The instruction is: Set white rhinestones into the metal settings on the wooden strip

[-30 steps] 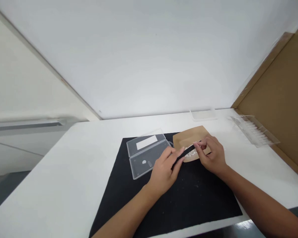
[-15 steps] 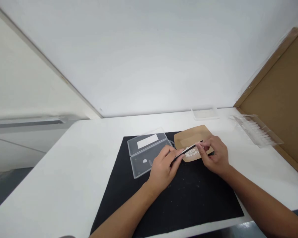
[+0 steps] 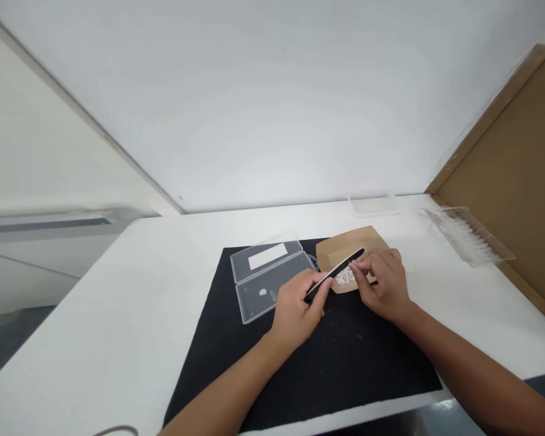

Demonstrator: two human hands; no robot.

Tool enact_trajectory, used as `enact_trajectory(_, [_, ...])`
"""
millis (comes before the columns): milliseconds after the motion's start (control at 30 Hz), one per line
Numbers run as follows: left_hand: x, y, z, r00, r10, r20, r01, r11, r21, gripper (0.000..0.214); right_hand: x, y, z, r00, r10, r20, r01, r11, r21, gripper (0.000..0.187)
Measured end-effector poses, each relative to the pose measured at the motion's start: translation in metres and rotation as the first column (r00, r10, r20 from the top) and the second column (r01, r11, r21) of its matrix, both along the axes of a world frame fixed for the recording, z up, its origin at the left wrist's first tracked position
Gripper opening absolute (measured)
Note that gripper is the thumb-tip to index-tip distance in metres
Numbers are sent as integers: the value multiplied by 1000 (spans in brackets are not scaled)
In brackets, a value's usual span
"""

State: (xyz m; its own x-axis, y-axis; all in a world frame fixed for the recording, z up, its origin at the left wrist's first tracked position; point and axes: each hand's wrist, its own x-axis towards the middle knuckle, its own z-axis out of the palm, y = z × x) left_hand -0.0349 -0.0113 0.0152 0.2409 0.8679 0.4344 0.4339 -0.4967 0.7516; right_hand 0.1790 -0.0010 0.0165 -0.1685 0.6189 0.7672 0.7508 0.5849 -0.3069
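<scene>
My left hand [image 3: 300, 304] is closed around the lower end of a nail file [image 3: 340, 268], a slim black stick with a pale edge and a rounded tip. The file slants up to the right, over a brown paper tray [image 3: 333, 249]. Small white pieces [image 3: 345, 277] lie in that tray, partly behind the hands. Close beside the file's upper part, my right hand [image 3: 381, 284] has thumb and forefinger pinched together. Whatever sits in that pinch is too small to make out.
An opened clear plastic case [image 3: 258, 298] with a white label [image 3: 267, 256] lies left of the hands on a black mat [image 3: 345, 369]. Clear trays [image 3: 470, 239] with white strips stand right, by a cardboard panel [image 3: 518, 157]. Another clear tray [image 3: 375, 206] sits near the wall.
The nail file has turned so its broad black face shows more, and its tip points more steeply upward. My right hand has shifted slightly left and now pinches below the tip.
</scene>
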Motion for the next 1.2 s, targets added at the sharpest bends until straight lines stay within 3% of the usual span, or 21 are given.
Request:
enact_trajectory(200, [2, -2, 0, 999, 7, 31, -8, 1000, 24, 18, -1, 2, -4, 990, -131, -50, 130, 991, -26, 18])
enact_trajectory(367, [3, -1, 3, 1000, 29, -1, -28, 992, 124, 17, -4, 1, -4, 999, -32, 4, 32, 999, -40, 21])
enact_trajectory(500, [4, 0, 4, 1000, 3, 2, -3, 986, 167, 19, -7, 1, -3, 995, -100, -13, 100, 995, -27, 21])
enact_trajectory(667, [4, -1, 3, 1000, -2, 26, -2, 988, 157, 23, -10, 2, -4, 1000, -23, 4, 23, 998, -65, 24])
enact_trajectory(800, [6, -1, 3, 999, 2, 50, -9, 988, 151, 23, -10, 3, -3, 993, -105, -52, 102, 993, -59, 22])
enact_trajectory(933, [7, -1, 3, 998, 2, 55, -12, 983, 181, 21, -10, 4, -2, 999, -6, -42, 2, 996, -90, 22])
enact_trajectory(1067, [7, 0, 2, 998, 5, 58, -15, 983, 182, 20, -12, 4, -1, 994, -86, -70, 81, 994, -78, 22])
enact_trajectory(1200, [6, 0, 2, 999, -13, 47, 4, 980, 199, 20, -13, 3, 0, 997, -6, -76, -1, 996, -93, 25])
